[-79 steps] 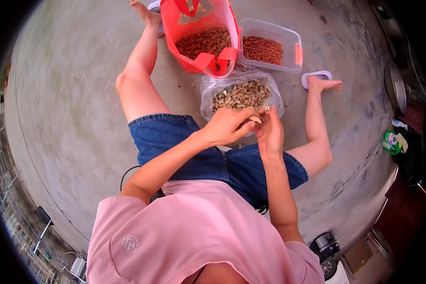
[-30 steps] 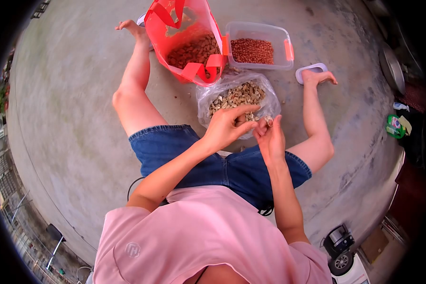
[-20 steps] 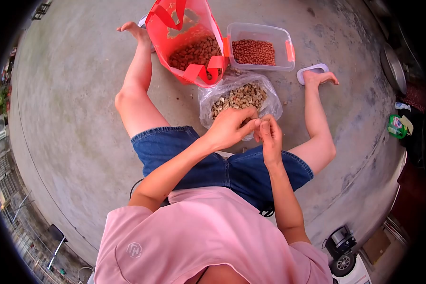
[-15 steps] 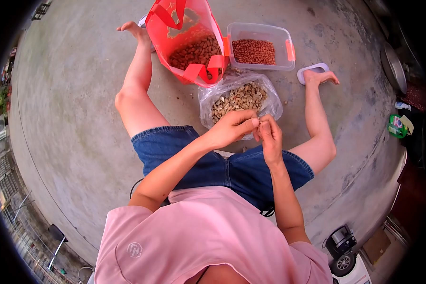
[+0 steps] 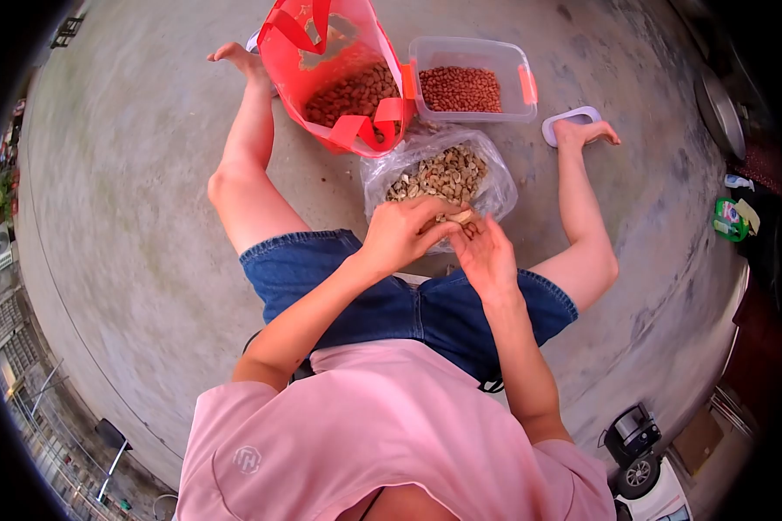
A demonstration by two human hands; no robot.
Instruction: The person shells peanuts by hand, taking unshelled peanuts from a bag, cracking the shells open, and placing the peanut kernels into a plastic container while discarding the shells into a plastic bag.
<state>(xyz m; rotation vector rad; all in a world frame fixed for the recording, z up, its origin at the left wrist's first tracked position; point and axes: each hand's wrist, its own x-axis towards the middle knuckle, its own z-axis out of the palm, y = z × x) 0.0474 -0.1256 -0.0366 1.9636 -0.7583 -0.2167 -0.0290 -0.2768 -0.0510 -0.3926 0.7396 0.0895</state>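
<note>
My left hand (image 5: 401,236) reaches in from the left, its thumb and fingers closed on a pale, opened peanut shell (image 5: 462,216). Against it, my right hand (image 5: 488,259) is turned palm up with the fingers curled. Reddish peanut kernels (image 5: 470,230) rest on those fingers, just under the shell. Both hands are over the near edge of a clear plastic bag (image 5: 501,178), which holds a heap of broken peanut shells (image 5: 452,172). Part of the shell is hidden by my left fingers.
Behind the plastic bag stands a red bag (image 5: 280,61) with unshelled peanuts (image 5: 352,97). To its right, a clear plastic box (image 5: 517,111) contains shelled red peanuts (image 5: 460,89). My bare legs spread on either side, with a slipper (image 5: 573,123) under my right foot.
My hands were pinched together at the fingertips. Now the right palm has turned up and opened out, and the opened shell and kernels show between the hands.
</note>
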